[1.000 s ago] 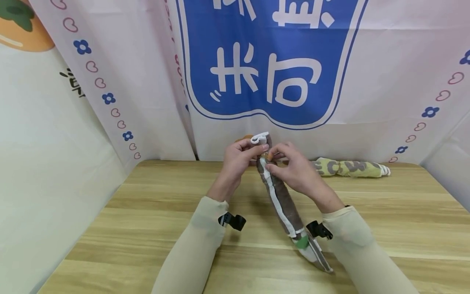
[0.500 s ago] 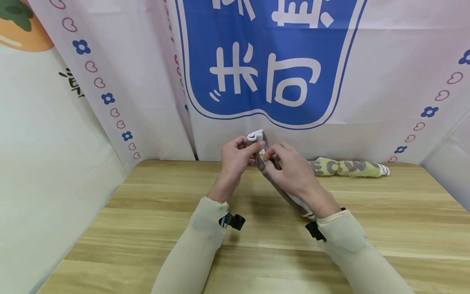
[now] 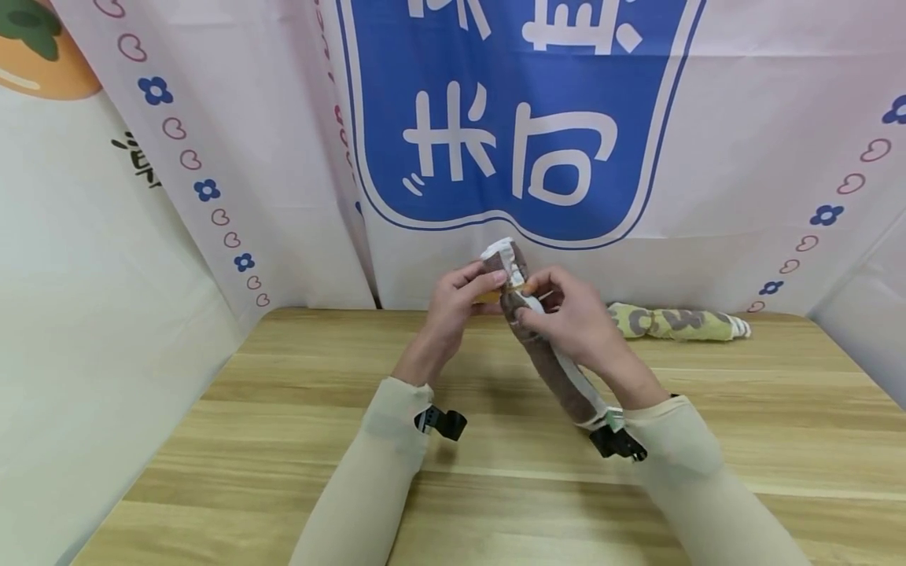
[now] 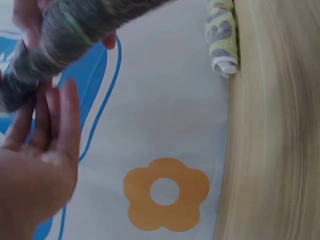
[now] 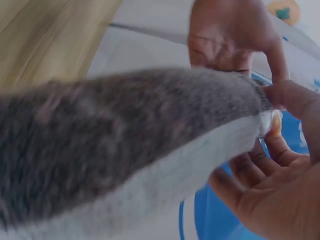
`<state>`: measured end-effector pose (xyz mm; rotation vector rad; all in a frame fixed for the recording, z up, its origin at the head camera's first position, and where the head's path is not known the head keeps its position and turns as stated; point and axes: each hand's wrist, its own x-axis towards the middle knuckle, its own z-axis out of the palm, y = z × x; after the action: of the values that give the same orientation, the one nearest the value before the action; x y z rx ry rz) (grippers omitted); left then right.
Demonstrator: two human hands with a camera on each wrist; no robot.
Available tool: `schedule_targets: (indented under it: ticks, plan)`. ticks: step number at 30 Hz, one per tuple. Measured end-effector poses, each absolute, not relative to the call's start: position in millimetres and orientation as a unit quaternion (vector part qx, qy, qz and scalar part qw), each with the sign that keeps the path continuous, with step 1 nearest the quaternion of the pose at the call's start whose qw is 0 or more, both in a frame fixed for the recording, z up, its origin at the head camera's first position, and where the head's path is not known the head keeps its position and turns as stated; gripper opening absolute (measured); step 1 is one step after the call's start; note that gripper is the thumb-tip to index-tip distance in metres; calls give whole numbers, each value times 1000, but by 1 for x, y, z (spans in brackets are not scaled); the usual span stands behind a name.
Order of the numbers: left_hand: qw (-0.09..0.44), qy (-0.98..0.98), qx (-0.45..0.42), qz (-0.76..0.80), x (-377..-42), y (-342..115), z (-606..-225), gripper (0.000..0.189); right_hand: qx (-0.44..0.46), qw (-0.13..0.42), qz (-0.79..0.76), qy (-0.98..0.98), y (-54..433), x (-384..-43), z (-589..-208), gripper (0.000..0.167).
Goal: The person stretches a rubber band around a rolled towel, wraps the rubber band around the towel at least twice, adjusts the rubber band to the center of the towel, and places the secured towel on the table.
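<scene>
A rolled brown-grey towel (image 3: 555, 373) with a white edge strip slants above the table, its upper end higher and farther away. My left hand (image 3: 456, 303) pinches it near the white-edged top, thumb in front. My right hand (image 3: 576, 318) pinches the roll just below, where it narrows. A thin yellowish band (image 3: 517, 289) seems to circle that narrow part, partly covered by fingers. Up close, the right wrist view has the towel (image 5: 150, 135) stretching toward both hands. In the left wrist view the towel's grey side (image 4: 95, 25) is blurred, above the left fingers.
A second rolled towel (image 3: 690, 325), yellow-green with grey patterns and pinched in at its middle, lies along the back edge of the wooden table (image 3: 495, 503). A printed cloth backdrop (image 3: 439, 259) hangs directly behind the table.
The towel has turned in my hands; its lower end swung behind the right wrist, then partly reappeared. Its top end is slightly higher. Both hands stay at the narrow part.
</scene>
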<state>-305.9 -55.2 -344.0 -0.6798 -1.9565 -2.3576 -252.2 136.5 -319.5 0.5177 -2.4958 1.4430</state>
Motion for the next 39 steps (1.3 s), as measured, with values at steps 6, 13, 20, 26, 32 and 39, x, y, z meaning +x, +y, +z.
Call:
schedule_targets:
  ticks: [6,13,20,26,32,39]
  plan:
    - [-49,-578,-236,-779,-308,-60,-345,47,171,28,586,-791,143,-256,-318,28]
    - [-2,-615,-182,-767,-307,-57,-345,24,209,19,523,-826,139,-256,-321,23]
    - [48,-631,-156,-758,-303,-51,-344,11,233,147,413,-868,127,-250,-320,18]
    - [53,-643,-130,-753,-302,-48,-343,11,258,230,355,-869,119,-248,-326,26]
    - [70,-655,-105,-745,-300,-47,-340,14,256,254,322,-875,118,-247,-328,21]
    - [101,-660,-108,-737,-297,-47,-335,17,211,199,303,-908,118,-242,-321,25]
